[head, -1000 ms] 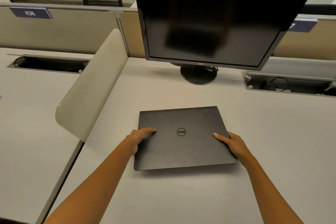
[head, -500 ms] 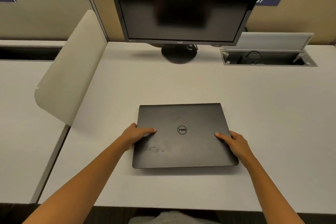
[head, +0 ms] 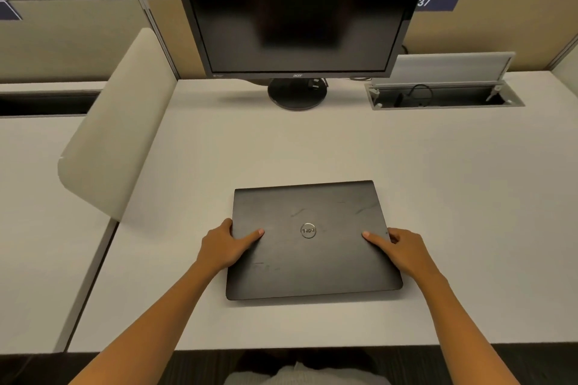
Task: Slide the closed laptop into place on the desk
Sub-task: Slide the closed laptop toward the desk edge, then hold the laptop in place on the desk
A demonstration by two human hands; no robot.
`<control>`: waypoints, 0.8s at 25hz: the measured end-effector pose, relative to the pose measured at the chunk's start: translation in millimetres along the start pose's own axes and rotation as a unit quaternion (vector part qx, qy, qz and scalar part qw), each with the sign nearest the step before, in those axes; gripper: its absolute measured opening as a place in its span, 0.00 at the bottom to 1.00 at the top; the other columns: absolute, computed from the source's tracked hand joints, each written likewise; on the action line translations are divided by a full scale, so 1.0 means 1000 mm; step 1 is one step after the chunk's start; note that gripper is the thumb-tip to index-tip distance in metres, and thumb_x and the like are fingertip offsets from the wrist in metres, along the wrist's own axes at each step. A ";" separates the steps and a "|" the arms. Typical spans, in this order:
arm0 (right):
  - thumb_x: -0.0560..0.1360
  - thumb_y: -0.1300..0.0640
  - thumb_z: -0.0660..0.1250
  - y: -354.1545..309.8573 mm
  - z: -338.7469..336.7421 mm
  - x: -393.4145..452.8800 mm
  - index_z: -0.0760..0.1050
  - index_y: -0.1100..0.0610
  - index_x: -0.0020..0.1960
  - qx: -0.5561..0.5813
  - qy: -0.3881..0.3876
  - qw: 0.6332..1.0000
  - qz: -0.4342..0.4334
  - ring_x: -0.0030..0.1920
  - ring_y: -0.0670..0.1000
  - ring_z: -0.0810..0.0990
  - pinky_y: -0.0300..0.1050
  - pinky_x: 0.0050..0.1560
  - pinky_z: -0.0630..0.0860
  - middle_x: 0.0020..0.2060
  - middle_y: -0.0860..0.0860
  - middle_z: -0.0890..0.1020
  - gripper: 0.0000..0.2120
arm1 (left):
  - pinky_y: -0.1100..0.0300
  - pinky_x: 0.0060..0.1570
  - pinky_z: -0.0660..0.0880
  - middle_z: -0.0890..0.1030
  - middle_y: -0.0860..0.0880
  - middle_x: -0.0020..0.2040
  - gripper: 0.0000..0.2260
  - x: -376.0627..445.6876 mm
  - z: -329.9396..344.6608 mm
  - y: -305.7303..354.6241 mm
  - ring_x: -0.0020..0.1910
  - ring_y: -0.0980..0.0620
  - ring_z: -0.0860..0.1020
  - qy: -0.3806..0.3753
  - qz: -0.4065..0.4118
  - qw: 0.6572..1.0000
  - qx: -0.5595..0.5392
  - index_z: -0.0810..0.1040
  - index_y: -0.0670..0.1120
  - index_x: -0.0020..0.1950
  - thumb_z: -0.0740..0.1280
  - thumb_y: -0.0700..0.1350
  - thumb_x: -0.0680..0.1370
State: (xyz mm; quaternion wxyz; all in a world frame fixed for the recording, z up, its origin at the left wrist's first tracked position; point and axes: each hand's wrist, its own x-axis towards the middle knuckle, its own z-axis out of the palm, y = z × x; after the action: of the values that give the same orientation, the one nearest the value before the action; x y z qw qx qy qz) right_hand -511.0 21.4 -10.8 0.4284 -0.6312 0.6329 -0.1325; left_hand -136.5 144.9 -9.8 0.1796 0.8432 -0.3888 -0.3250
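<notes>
A closed black laptop (head: 316,256) with a round silver logo lies flat on the white desk (head: 438,197), near its front edge and in line with the monitor. My left hand (head: 226,244) grips the laptop's left edge, thumb on the lid and fingers wrapped around the side. My right hand (head: 403,250) holds the right edge the same way, thumb resting on top. Both forearms reach in from the bottom of the view.
A dark monitor (head: 297,9) on a round base (head: 297,94) stands at the back of the desk. An open cable hatch (head: 444,94) sits at the back right. A rounded beige divider (head: 115,125) borders the left side, with another desk beyond it.
The camera has tilted down and pulled back, so the desk's front edge shows. Both hands keep their hold on the laptop's sides, and the laptop sits a little nearer the front edge.
</notes>
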 end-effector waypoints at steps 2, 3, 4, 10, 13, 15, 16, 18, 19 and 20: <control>0.64 0.26 0.70 -0.004 -0.005 0.000 0.62 0.57 0.29 -0.048 0.002 0.999 -0.020 0.26 0.48 0.64 0.44 0.33 0.62 0.23 0.52 0.67 0.36 | 0.59 0.37 0.70 0.79 0.53 0.42 0.26 -0.003 0.000 -0.004 0.39 0.53 0.78 0.006 0.010 1.000 0.007 0.70 0.53 0.44 0.67 0.75 0.68; 0.63 0.25 0.70 -0.004 -0.006 0.000 0.59 0.56 0.29 -0.075 0.003 0.997 -0.028 0.26 0.48 0.62 0.45 0.32 0.61 0.22 0.50 0.64 0.36 | 0.58 0.37 0.71 0.80 0.53 0.42 0.27 -0.004 0.002 -0.006 0.39 0.52 0.78 0.012 0.016 1.000 0.010 0.70 0.53 0.44 0.67 0.76 0.68; 0.62 0.24 0.70 -0.004 -0.005 0.000 0.57 0.55 0.29 -0.096 0.007 0.995 -0.031 0.26 0.49 0.61 0.45 0.32 0.61 0.22 0.49 0.62 0.37 | 0.58 0.36 0.71 0.80 0.54 0.42 0.28 -0.005 0.003 -0.008 0.39 0.52 0.79 0.021 0.021 0.999 0.012 0.71 0.52 0.44 0.66 0.76 0.67; 0.63 0.26 0.69 0.014 0.016 -0.011 0.63 0.56 0.32 -0.032 0.111 0.991 -0.067 0.29 0.49 0.65 0.42 0.32 0.65 0.28 0.50 0.68 0.34 | 0.60 0.30 0.68 0.78 0.55 0.37 0.30 -0.016 0.015 -0.013 0.34 0.55 0.77 0.099 0.038 0.994 0.023 0.66 0.52 0.45 0.62 0.79 0.67; 0.66 0.34 0.73 0.017 0.026 -0.013 0.73 0.52 0.48 0.036 0.132 0.988 -0.072 0.39 0.49 0.75 0.36 0.39 0.70 0.42 0.50 0.76 0.24 | 0.58 0.37 0.74 0.76 0.53 0.44 0.30 -0.015 0.024 -0.017 0.42 0.51 0.78 0.136 0.060 0.986 -0.070 0.65 0.54 0.53 0.70 0.74 0.66; 0.70 0.42 0.75 0.015 0.032 -0.013 0.72 0.52 0.61 0.076 0.118 0.987 -0.079 0.49 0.49 0.78 0.33 0.44 0.72 0.53 0.49 0.77 0.26 | 0.53 0.53 0.77 0.72 0.53 0.55 0.31 -0.013 0.030 -0.018 0.54 0.49 0.75 0.141 0.084 0.977 -0.135 0.65 0.55 0.60 0.76 0.65 0.68; 0.71 0.46 0.76 0.013 0.035 -0.014 0.70 0.52 0.66 0.087 0.111 0.987 -0.082 0.53 0.50 0.78 0.33 0.47 0.72 0.57 0.48 0.75 0.28 | 0.52 0.61 0.75 0.70 0.54 0.60 0.32 -0.013 0.032 -0.019 0.60 0.50 0.73 0.133 0.093 0.974 -0.158 0.65 0.55 0.64 0.78 0.62 0.69; 0.72 0.49 0.77 0.014 0.039 -0.017 0.66 0.52 0.72 0.098 0.101 0.986 -0.086 0.59 0.49 0.76 0.31 0.53 0.71 0.63 0.47 0.72 0.34 | 0.55 0.69 0.70 0.65 0.59 0.67 0.39 -0.016 0.035 -0.021 0.67 0.57 0.69 0.097 0.118 0.971 -0.183 0.62 0.55 0.73 0.79 0.60 0.69; 0.71 0.48 0.77 0.017 0.041 -0.021 0.64 0.52 0.75 0.100 0.095 0.987 -0.087 0.61 0.46 0.74 0.31 0.55 0.70 0.65 0.45 0.71 0.38 | 0.59 0.70 0.66 0.63 0.61 0.70 0.43 -0.019 0.037 -0.024 0.70 0.62 0.66 0.079 0.133 0.972 -0.179 0.60 0.55 0.76 0.79 0.61 0.68; 0.70 0.47 0.78 0.019 0.044 -0.025 0.62 0.51 0.76 0.095 0.089 0.987 -0.093 0.63 0.43 0.71 0.31 0.58 0.69 0.67 0.43 0.69 0.41 | 0.63 0.71 0.62 0.61 0.63 0.73 0.47 -0.022 0.037 -0.026 0.72 0.66 0.63 0.065 0.144 0.973 -0.169 0.57 0.56 0.79 0.79 0.63 0.67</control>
State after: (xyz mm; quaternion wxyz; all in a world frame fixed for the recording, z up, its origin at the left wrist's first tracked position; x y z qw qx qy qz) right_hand -497.4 63.9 -41.0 0.4143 -0.6293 0.5919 -0.2865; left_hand -159.3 176.4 -41.9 0.3888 0.7554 -0.4331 -0.3010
